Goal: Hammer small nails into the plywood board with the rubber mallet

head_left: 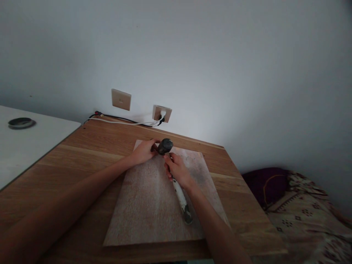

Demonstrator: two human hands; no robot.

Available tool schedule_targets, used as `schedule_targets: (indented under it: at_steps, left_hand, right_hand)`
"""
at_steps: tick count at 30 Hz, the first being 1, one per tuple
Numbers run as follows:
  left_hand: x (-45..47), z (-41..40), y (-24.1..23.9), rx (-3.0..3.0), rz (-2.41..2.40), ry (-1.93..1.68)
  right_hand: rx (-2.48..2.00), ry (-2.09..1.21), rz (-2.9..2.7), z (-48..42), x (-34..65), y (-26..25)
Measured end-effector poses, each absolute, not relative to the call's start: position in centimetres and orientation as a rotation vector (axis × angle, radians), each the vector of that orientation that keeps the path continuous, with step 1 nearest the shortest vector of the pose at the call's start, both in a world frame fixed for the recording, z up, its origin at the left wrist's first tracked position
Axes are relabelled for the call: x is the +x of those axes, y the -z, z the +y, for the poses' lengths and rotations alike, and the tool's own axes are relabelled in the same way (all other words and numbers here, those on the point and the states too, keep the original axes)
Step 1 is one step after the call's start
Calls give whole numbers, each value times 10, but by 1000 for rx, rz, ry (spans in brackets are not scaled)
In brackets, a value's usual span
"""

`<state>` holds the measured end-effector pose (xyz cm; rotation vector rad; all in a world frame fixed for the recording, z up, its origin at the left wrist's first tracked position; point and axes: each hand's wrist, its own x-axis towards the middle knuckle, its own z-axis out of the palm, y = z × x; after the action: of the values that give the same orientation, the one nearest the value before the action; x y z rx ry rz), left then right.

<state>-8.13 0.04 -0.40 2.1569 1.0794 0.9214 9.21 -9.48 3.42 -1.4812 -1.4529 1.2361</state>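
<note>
A pale wooden board [148, 205] lies flat on a brown wooden table [90, 146]. My right hand [178, 169] is wrapped round the white handle of a hammer [180, 194], close under its dark head [165, 146]. The hammer head is at the board's far edge. My left hand [143, 151] rests on the board beside the hammer head, fingers pinched together at something too small to make out. Both forearms stretch in from the bottom of the view.
A white tabletop [24, 146] with a dark round disc [21, 123] adjoins on the left. On the wall are a switch plate [121, 99] and a socket [162, 113] with white and black cables along the table's back edge. Patterned fabric [302, 216] lies to the right.
</note>
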Motion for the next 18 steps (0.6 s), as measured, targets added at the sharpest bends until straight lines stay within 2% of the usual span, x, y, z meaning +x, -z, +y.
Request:
schedule_targets:
  at_steps: [7, 12, 15, 18]
  left_hand:
    - [-83, 2, 4, 2205, 1058, -872]
    - [-79, -20, -27, 2541, 1126, -790]
    - [-59, -48, -43, 2826, 915, -804]
    - [-27, -78, -39, 3075, 577, -653]
  right_hand:
    - [-1430, -1267, -1404, -101, 94, -39]
    - [-1362, -1315, -1174, -124, 129, -47]
    - [-1332, -1360, -1014, -136, 159, -47]
    - [-1314, -1364, -914, -142, 178, -43]
